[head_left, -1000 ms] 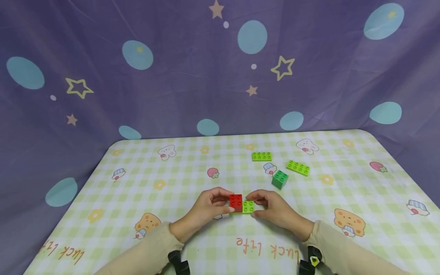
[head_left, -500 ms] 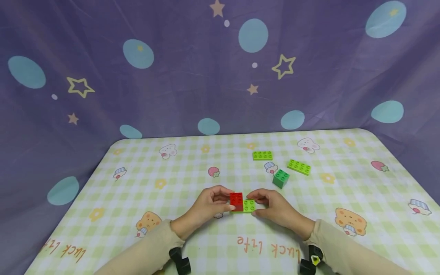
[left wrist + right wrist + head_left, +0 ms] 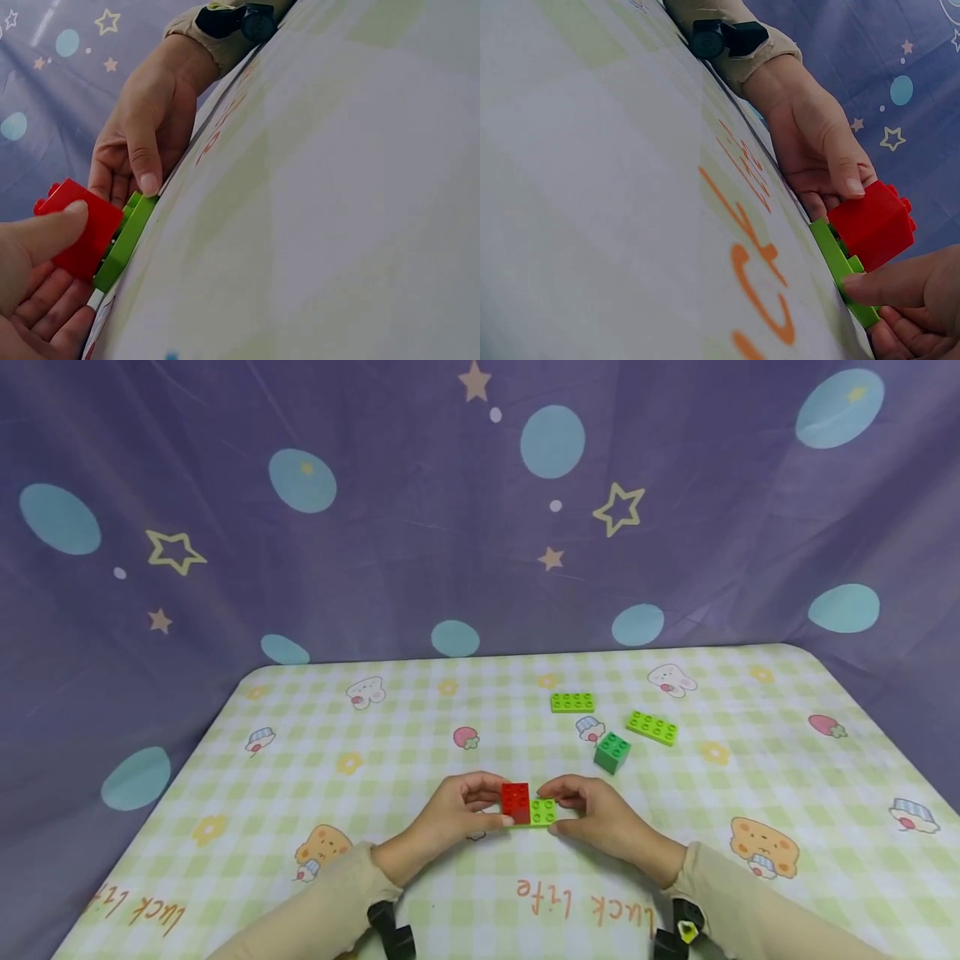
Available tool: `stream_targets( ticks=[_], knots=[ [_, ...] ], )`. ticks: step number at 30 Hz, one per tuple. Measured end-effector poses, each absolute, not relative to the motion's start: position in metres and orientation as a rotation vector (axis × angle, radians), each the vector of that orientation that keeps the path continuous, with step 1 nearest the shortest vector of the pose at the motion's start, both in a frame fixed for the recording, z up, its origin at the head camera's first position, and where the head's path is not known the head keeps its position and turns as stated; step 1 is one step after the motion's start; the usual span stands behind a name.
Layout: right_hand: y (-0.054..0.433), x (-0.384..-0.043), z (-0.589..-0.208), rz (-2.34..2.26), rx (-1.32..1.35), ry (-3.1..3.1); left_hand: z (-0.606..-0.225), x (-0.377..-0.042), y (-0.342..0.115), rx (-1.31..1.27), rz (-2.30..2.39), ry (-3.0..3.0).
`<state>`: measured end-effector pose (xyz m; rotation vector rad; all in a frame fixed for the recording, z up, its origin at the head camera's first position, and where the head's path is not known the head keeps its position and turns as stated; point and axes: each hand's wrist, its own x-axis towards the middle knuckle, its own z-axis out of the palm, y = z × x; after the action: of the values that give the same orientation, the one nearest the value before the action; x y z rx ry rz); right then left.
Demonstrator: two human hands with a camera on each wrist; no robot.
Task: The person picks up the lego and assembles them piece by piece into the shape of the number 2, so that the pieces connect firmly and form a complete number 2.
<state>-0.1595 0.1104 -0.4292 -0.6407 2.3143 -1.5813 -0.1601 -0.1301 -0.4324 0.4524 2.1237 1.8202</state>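
In the head view, a red brick (image 3: 515, 803) with studs on top stands over the left half of a flat lime-green brick (image 3: 542, 812) lying on the cloth. My left hand (image 3: 459, 810) pinches the red brick, thumb on its near face and fingers behind. At the lime-green brick's right end, my right hand (image 3: 600, 810) pinches it between thumb and fingers. From the left wrist, the red brick (image 3: 86, 232) looks slightly tilted on the lime-green brick (image 3: 126, 244). Some studs show in a dark gap under the red brick (image 3: 874, 225) in the right wrist view.
Beyond my right hand sits a darker green brick (image 3: 612, 752). Two more flat lime-green bricks, one farther back (image 3: 572, 702) and one to the right (image 3: 652, 727), lie on the checked tablecloth (image 3: 315, 777). A purple patterned curtain (image 3: 420, 560) rises behind the table.
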Motion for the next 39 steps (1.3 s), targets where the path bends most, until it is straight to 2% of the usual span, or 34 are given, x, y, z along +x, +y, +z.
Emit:
stream_targets(
  ticks=[39],
  knots=[
    [0.1111, -0.1595, -0.4272, -1.551, -0.64, 2.335, -0.4268, -0.1605, -0.1254, 0.57, 1.588, 2.413]
  ],
)
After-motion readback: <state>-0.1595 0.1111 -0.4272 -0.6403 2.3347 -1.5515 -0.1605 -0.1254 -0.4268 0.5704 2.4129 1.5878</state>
